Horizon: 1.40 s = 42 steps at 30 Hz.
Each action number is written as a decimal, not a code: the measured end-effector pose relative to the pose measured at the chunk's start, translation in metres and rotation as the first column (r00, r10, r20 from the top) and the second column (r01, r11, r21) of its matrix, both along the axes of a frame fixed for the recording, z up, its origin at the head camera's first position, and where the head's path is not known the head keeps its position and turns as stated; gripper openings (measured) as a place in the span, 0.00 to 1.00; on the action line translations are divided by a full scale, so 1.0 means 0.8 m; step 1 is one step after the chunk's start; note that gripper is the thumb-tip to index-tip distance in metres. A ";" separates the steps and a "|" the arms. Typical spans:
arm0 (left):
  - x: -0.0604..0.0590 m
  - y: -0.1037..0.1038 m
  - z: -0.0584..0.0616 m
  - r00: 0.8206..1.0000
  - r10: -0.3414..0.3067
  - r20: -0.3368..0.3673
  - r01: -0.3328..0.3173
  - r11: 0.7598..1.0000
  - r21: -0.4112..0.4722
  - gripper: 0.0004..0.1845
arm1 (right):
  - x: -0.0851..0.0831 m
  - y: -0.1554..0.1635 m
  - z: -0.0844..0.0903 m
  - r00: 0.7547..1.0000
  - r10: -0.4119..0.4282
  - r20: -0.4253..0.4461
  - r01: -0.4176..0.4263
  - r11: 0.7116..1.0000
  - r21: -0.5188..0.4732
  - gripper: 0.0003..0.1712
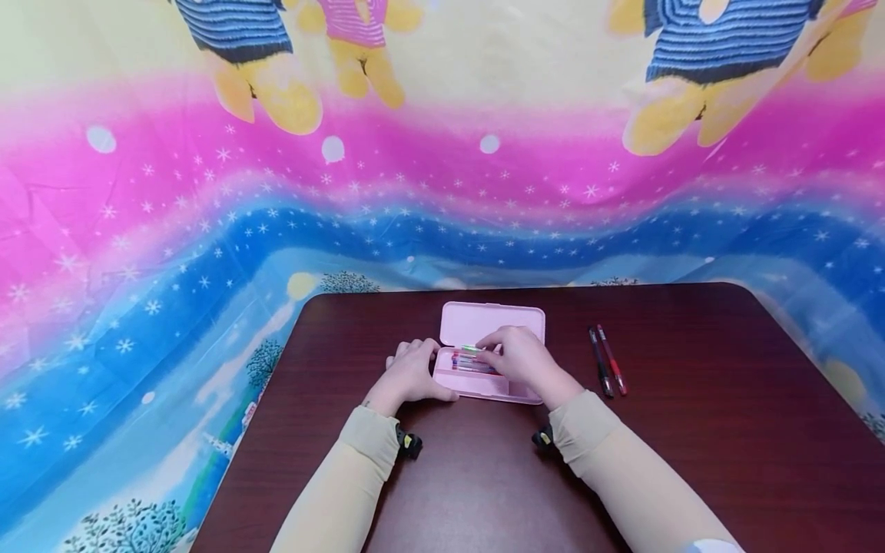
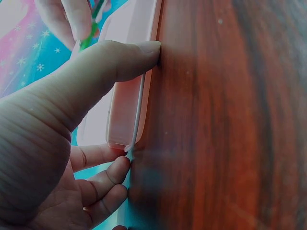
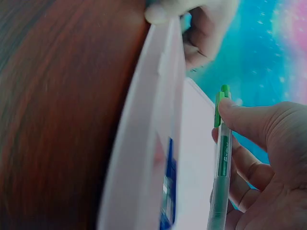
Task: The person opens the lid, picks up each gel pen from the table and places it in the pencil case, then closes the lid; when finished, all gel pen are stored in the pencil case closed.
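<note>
An open pink pencil case (image 1: pixel 442 384) lies on the table with its lid (image 1: pixel 492 324) tipped back on the far side. Inside it are several pens (image 1: pixel 472 364), with a blue one (image 3: pixel 169 191) showing in the right wrist view. My left hand (image 1: pixel 412 372) holds the case at its left end, thumb along the front rim and fingertips by the corner. Between thumb and fingers, my right hand (image 1: pixel 522 357) pinches a clear-barrelled pen with a green clip and button (image 3: pixel 222 158), held over the case. Its lower end is cut off in the right wrist view.
To the right of the case, a black pen (image 1: pixel 600 361) and a red pen (image 1: pixel 611 359) lie side by side on the dark wooden table (image 1: pixel 712 430). A patterned cloth (image 1: pixel 415 192) hangs behind the table and along its sides.
</note>
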State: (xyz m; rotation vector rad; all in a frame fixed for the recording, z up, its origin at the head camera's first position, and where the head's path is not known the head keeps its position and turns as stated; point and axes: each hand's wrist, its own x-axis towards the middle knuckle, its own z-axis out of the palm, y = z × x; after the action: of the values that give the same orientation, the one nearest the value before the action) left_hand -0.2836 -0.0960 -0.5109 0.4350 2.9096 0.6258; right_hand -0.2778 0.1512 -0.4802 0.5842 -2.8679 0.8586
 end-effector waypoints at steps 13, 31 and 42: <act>0.000 -0.001 -0.001 1.000 0.004 0.014 -0.004 1.000 0.008 0.49 | -0.009 -0.015 -0.032 0.999 -0.029 0.017 0.028 0.999 0.022 0.09; 0.001 -0.001 0.001 1.000 0.002 0.018 -0.002 1.000 0.007 0.50 | 0.004 -0.006 -0.025 0.997 -0.080 0.010 0.079 0.996 0.037 0.14; 0.000 0.000 -0.002 1.000 0.011 0.015 -0.011 1.000 0.002 0.49 | 0.045 0.103 0.014 0.910 -0.391 -0.139 0.387 0.920 -0.060 0.21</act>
State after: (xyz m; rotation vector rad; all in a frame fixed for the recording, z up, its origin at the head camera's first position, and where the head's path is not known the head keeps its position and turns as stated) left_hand -0.2838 -0.0963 -0.5123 0.4128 2.8993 0.6302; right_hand -0.2414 0.2336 -0.4694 0.0574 -2.6881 0.7547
